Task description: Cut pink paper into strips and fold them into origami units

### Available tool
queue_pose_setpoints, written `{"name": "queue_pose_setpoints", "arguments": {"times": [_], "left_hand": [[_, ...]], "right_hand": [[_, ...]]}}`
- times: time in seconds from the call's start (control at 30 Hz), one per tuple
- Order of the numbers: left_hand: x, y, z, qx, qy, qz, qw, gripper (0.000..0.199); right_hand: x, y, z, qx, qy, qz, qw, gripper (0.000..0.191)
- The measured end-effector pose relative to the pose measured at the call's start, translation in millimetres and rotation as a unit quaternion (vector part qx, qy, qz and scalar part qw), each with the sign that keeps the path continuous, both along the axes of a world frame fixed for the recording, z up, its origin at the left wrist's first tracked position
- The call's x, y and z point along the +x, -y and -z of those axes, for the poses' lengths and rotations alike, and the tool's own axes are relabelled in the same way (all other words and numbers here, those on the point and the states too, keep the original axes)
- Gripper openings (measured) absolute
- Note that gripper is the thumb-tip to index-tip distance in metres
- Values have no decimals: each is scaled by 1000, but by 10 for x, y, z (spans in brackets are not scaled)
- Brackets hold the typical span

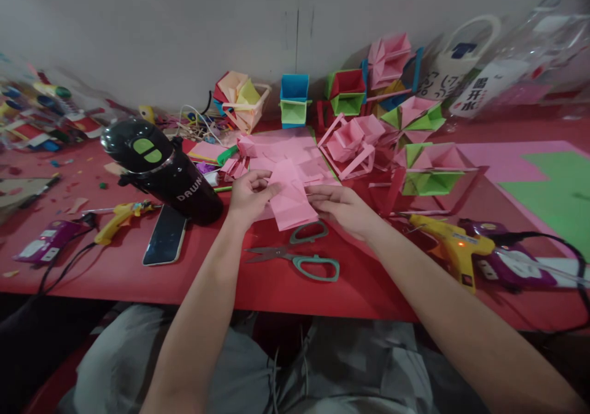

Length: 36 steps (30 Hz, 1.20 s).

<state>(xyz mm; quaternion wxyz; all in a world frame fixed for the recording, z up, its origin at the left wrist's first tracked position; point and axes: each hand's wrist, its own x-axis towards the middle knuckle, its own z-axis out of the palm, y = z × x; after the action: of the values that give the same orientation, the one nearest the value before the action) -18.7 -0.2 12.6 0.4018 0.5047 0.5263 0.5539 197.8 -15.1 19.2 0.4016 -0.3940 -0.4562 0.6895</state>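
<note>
A folded piece of pink paper [291,204] is held up above the front part of the table. My left hand [249,198] pinches its left edge, thumb on the near face. At the right edge, the fingertips of my right hand [345,208] close on the same paper; part of that grip is hidden. Just below lie grey-green handled scissors [284,255], blades apart and pointing left. Behind the held paper, flat pink sheets [281,144] and small pink scraps cover the tabletop.
On the left stand a black bottle [173,174], a phone [165,236] and a yellow glue gun [117,220]. Another glue gun [454,245], its light on, lies right. Folded paper baskets [353,140] line the back, near clear plastic bottles [502,70]. Green paper [548,187] lies far right.
</note>
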Motion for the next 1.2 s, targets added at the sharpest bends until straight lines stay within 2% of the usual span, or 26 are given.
{"name": "queue_pose_setpoints", "arguments": {"times": [0.1,0.2,0.4,0.7,0.87,1.0,1.2], "left_hand": [[4,0,0,-3,-2,-3,1000,42],[20,8,-5,-1,-3,8,1000,39],[105,38,20,5,-18,42,999,40],[217,103,15,-34,26,145,989,55],[187,99,-1,-42,44,104,993,62],[156,83,4,-34,31,73,996,57],[109,65,-10,-3,4,69,998,41]], "right_hand": [[-3,-12,-4,-27,15,45,999,21],[-17,-1,-6,-9,38,65,997,19],[-38,26,4,78,72,62,992,49],[-31,12,-26,113,86,63,988,39],[-30,8,0,120,89,54,987,40],[-27,0,27,119,101,59,986,43],[-14,-4,40,117,78,63,988,40]]}}
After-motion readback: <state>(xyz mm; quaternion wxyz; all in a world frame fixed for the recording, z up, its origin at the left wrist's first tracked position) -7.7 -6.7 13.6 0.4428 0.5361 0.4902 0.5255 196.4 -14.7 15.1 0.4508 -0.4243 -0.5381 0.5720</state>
